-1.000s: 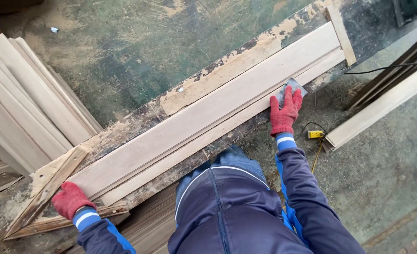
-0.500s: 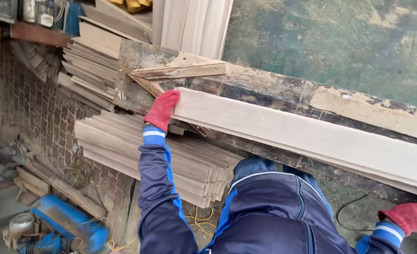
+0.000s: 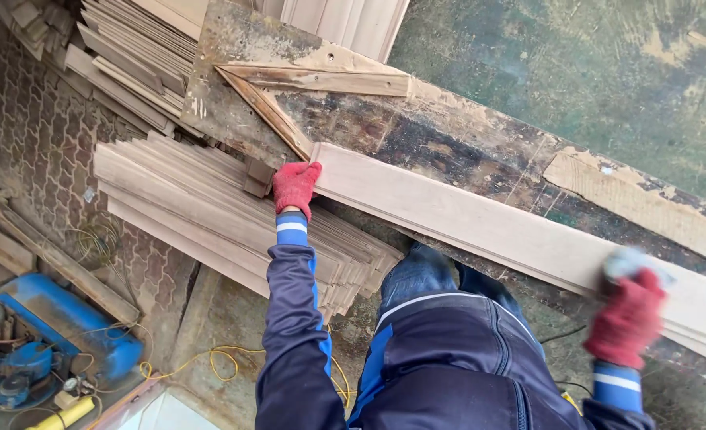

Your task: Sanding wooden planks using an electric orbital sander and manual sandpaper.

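Bench top point(image 3: 448, 151): bare beyond the long board point(image 3: 480, 219) — open passage.
Left end: wooden stop strips point(image 3: 305, 87) block the way.
Below: stacked slats point(image 3: 210, 207) crowd the bench edge.

Below the surface I see a stack of thin wooden slats point(image 3: 210, 215) on the patterned brick floor point(image 3: 42, 151). A blue compressor point(image 3: 58, 330) sits at lower left, with a yellow cable point(image 3: 210, 362) coiled near it. More boards point(image 3: 130, 48) lean at top left, pale panels point(image 3: 345, 24) behind.
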